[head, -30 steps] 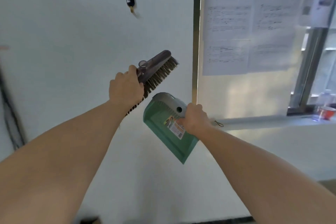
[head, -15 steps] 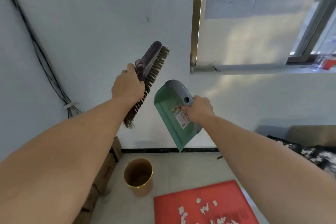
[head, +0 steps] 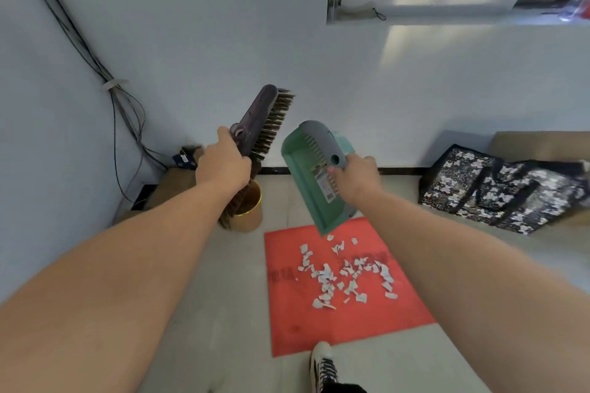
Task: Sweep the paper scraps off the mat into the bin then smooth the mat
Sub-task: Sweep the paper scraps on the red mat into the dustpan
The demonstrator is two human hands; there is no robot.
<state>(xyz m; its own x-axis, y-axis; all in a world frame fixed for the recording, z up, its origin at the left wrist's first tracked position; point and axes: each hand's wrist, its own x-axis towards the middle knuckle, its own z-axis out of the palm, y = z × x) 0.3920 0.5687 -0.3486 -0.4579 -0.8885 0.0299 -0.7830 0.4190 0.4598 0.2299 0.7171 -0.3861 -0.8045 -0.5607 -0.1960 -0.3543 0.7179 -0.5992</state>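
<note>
Am tilting view down from wall; whole mat now showing, so sweeping not yet begun. Left hand gripping brush, right hand gripping dustpan, both raised. Scraps lying mid-mat. Dustpan looking empty. Bin near mat's far-left corner, inside mostly hidden, possibly empty.

Floor: red mat, gold bin near it, patterned bag, shoe.

Bright window daylight, blurred, warped edges
</note>
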